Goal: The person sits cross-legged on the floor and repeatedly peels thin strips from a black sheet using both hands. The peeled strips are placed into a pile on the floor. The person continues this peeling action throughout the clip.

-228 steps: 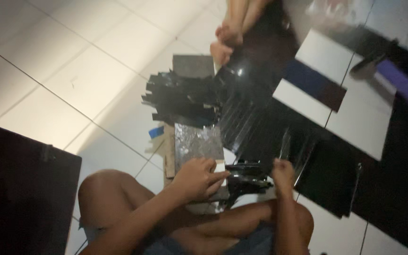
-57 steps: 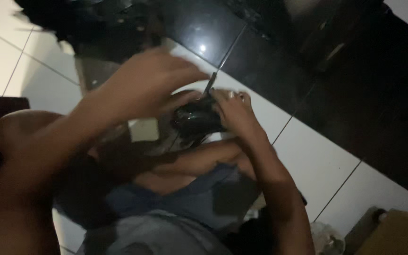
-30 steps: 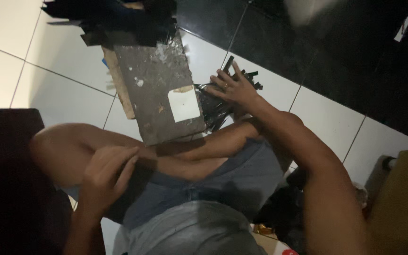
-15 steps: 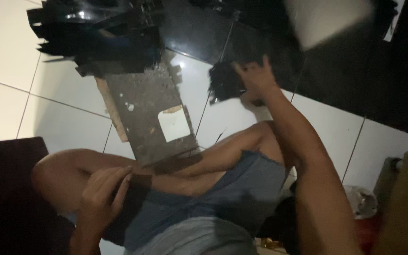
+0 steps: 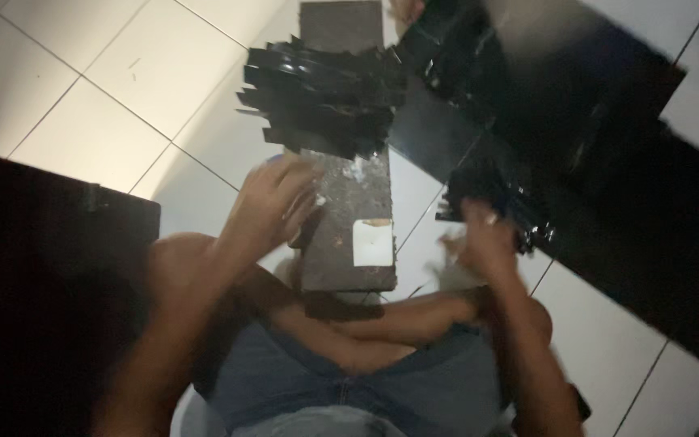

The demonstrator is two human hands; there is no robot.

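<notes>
Sitting on a white tiled floor [image 5: 82, 89] with legs folded, looking down at a dark board [image 5: 348, 202] lying just past the knees. Reaching out with both hands, blurry from moving.

Left hand [image 5: 273, 202] at the left edge of the board, fingers spread out loosely, with nothing seen inside it. Touching the board or just above it: too blurry to say.

Right hand [image 5: 483, 239] off to the right of the board, down on a small bunch of black strips [image 5: 499, 198] lying on the floor. Fingers bent toward the bunch, but cannot tell if closed around it or only resting on it.

Already done, by the look of it: a big pile of black strips [image 5: 325, 101] stacked across the far end of the board, ends sticking out to both sides. Messy, but all in one heap.

Not yet on the heap: the small bunch under the right hand, lying apart from the board. Near part of the board bare, apart from a small pale patch [image 5: 372, 243] on it.

Beyond the bunch, a big shiny black sheet [image 5: 576, 105] spread over the floor. Hard to say whether any of it is cut into strips. On the left, a large dark flat thing [image 5: 34, 267], too dim to make out.
</notes>
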